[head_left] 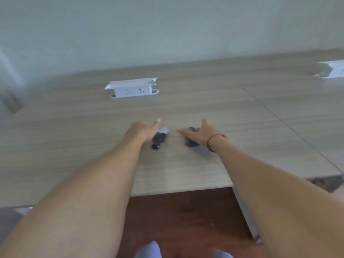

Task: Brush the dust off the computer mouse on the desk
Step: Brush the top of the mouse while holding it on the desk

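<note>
A: Head view puts the computer mouse (192, 137) on the wood-grain surface (186, 170), near the front edge, right of the middle. It is dark and rounded, and the right hand (198, 135) partly covers it.

B: Is that hand holding it?

A: Not that I can see. Fingers are spread and the palm sits over the mouse, so the grip is open, resting on it or just above. The blur keeps me from telling which.

B: And the brush?

A: The brush (160, 137) lies just left of the mouse, dark handle toward the person, pale tip pointing away. The left hand (143, 132) is over its far end, fingers extended, grip open too. Nothing is lifted yet.

B: How will the mouse handle?

A: My guess: light, hard plastic, smooth enough to skid on the surface under brushing. I would pinch it by its 2 long sides, low down, leaving the top and the button seams clear for bristles. It should tolerate firm handling, though the wheel area wants gentler strokes.

B: Anything else nearby?

A: 1 white socket box (131, 88) stands well behind both hands, and a second white socket box (332, 69) sits at the far right edge. A red bracelet (214, 142) circles the right wrist.
</note>
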Action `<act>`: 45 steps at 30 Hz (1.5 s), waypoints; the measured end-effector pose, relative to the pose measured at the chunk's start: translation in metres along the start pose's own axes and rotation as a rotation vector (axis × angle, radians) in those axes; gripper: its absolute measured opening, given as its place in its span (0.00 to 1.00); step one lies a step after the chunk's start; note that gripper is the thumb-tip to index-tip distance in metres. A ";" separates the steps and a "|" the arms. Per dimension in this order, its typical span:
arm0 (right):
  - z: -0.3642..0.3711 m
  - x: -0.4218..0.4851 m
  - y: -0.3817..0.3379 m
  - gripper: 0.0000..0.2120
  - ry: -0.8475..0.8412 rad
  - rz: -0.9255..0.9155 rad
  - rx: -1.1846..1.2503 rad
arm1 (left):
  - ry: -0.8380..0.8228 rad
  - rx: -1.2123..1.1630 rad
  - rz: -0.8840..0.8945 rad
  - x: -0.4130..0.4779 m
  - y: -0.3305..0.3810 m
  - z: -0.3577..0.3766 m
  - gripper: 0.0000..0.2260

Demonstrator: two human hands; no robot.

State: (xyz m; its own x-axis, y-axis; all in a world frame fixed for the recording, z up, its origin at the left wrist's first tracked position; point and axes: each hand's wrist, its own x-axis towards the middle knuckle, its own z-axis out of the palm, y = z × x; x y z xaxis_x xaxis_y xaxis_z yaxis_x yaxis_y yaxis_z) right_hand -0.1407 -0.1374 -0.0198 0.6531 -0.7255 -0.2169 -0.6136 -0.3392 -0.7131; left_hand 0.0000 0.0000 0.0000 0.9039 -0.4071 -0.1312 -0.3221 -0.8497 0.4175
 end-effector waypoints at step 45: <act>0.061 -0.024 0.029 0.51 0.309 -0.304 -0.086 | 0.431 -0.865 0.391 -0.037 -0.012 0.046 0.08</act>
State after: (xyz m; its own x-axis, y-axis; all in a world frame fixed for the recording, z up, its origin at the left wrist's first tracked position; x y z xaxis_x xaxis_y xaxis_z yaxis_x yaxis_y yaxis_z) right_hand -0.1475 -0.0936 -0.0759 0.6542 -0.7257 0.2130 -0.4574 -0.6039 -0.6527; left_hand -0.0427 0.0098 -0.0419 0.8588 -0.3036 0.4126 -0.4558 -0.0853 0.8860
